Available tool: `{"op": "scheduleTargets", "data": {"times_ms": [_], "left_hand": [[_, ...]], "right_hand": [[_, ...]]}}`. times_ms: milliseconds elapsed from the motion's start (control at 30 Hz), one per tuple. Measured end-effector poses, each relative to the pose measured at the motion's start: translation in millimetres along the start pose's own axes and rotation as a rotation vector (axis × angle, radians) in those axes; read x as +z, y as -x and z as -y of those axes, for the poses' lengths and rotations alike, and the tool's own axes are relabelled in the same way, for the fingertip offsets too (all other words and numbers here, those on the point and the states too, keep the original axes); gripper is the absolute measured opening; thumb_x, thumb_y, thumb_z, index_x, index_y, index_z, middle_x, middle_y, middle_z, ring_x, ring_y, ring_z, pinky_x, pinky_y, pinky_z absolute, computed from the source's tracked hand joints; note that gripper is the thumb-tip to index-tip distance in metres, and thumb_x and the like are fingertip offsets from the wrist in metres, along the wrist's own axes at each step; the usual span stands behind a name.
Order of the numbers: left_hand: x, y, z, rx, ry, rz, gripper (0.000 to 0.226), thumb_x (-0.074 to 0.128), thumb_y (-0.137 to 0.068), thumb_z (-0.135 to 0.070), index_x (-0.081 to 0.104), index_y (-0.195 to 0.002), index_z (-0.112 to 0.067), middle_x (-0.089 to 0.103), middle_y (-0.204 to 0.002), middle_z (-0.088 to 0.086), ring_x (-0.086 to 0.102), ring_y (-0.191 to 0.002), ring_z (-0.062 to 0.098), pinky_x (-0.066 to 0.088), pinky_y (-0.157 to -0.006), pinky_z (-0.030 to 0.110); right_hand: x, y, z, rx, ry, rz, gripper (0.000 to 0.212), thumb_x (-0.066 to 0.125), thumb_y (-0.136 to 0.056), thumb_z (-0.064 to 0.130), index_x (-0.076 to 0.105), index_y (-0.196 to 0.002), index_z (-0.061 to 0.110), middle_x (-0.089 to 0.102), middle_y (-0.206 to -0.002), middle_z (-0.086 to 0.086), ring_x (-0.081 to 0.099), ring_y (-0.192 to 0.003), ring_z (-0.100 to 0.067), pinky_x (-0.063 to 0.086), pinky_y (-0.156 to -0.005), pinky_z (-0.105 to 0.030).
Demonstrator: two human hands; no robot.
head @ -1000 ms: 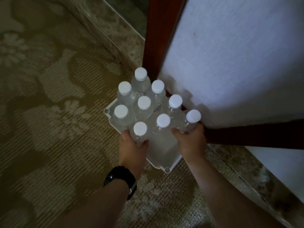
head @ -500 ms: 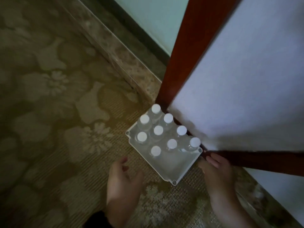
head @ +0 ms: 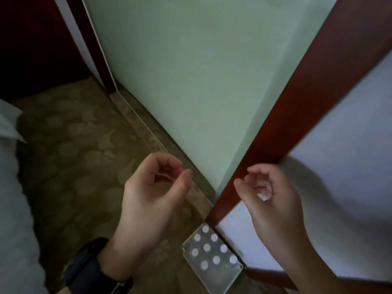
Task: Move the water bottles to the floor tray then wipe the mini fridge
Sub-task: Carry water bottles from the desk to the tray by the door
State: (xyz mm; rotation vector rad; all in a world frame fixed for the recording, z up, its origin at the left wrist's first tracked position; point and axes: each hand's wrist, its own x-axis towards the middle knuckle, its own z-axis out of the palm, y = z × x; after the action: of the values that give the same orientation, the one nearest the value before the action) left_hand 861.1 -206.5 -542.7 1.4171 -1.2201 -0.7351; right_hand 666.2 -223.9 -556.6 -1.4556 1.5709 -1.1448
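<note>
Far below me, several clear water bottles with white caps (head: 206, 248) stand upright in the white floor tray (head: 220, 280) on the carpet, against a wood-framed white panel. My left hand (head: 148, 200), with a black watch on the wrist, hangs high above the tray's left side, fingers loosely curled and empty. My right hand (head: 269, 196) hovers above and right of the tray, also loosely curled around nothing. The mini fridge is not in view.
A pale green wall (head: 191, 71) meets the patterned carpet (head: 70, 166) along a stone skirting. A reddish wood frame (head: 297, 107) edges the white panel (head: 350, 145) on the right. White bedding (head: 12, 198) fills the left edge.
Both hands let go of the bottles and lifted away from the tray. My view has risen a lot, so the tray now looks small and low.
</note>
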Motion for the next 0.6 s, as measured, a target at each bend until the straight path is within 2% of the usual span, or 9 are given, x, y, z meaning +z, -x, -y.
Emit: {"op": "scheduleTargets", "data": {"times_ms": [133, 233, 300, 367, 533, 600], "left_hand": [[-46.8, -24.4, -132.0, 0.13, 0.066, -0.007, 0.017, 0.072, -0.074, -0.029, 0.064, -0.089, -0.026, 0.069, -0.089, -0.007, 0.067, -0.08, 0.012, 0.053, -0.068, 0.015], [-78.5, -34.0, -217.7, 0.209, 0.077, -0.021, 0.024, 0.067, -0.072, -0.039, 0.065, -0.092, -0.026, 0.069, -0.091, -0.004, 0.067, -0.081, 0.013, 0.054, -0.069, 0.016], [-98.6, -33.0, -268.3, 0.251, 0.062, -0.038, 0.027, 0.066, -0.072, -0.041, 0.066, -0.094, -0.026, 0.07, -0.092, -0.006, 0.067, -0.084, 0.012, 0.053, -0.071, 0.014], [-118.6, -27.4, -313.4, 0.285, 0.062, -0.077, 0.029, 0.065, -0.071, -0.042, 0.066, -0.095, -0.027, 0.07, -0.092, -0.008, 0.067, -0.086, 0.011, 0.052, -0.071, 0.013], [-156.8, 11.8, -403.4, 0.333, 0.035, -0.241, 0.028, 0.072, -0.069, -0.039, 0.068, -0.095, -0.031, 0.071, -0.09, -0.006, 0.067, -0.083, 0.01, 0.053, -0.07, 0.017], [-171.5, 34.1, -427.8, 0.357, -0.002, -0.325, 0.025, 0.069, -0.071, -0.041, 0.068, -0.095, -0.033, 0.071, -0.088, -0.005, 0.067, -0.08, 0.008, 0.053, -0.067, 0.018]], "right_hand": [[-30.0, -11.5, 143.9, -0.15, -0.091, 0.016, 0.023, 0.075, -0.075, 0.036, 0.06, -0.093, 0.036, 0.067, -0.089, 0.013, 0.066, -0.087, -0.008, 0.052, -0.075, -0.023], [-51.6, -10.1, 238.2, -0.272, -0.146, 0.021, 0.027, 0.072, -0.073, 0.043, 0.059, -0.095, 0.035, 0.067, -0.09, 0.012, 0.066, -0.088, -0.011, 0.053, -0.076, -0.02], [-65.8, -4.0, 289.8, -0.354, -0.19, 0.034, 0.028, 0.073, -0.075, 0.04, 0.058, -0.097, 0.033, 0.066, -0.091, 0.011, 0.066, -0.089, -0.013, 0.053, -0.076, -0.019], [-77.2, 3.5, 332.1, -0.433, -0.221, 0.052, 0.028, 0.074, -0.077, 0.036, 0.058, -0.1, 0.032, 0.066, -0.092, 0.012, 0.066, -0.09, -0.013, 0.054, -0.076, -0.02], [-99.4, 29.7, 409.4, -0.57, -0.33, 0.163, 0.033, 0.067, -0.074, 0.048, 0.057, -0.102, 0.034, 0.065, -0.096, 0.014, 0.066, -0.092, -0.011, 0.052, -0.076, -0.018], [-104.2, 42.7, 433.8, -0.617, -0.352, 0.225, 0.034, 0.065, -0.074, 0.051, 0.057, -0.103, 0.036, 0.065, -0.098, 0.015, 0.065, -0.094, -0.009, 0.052, -0.078, -0.017]]}}
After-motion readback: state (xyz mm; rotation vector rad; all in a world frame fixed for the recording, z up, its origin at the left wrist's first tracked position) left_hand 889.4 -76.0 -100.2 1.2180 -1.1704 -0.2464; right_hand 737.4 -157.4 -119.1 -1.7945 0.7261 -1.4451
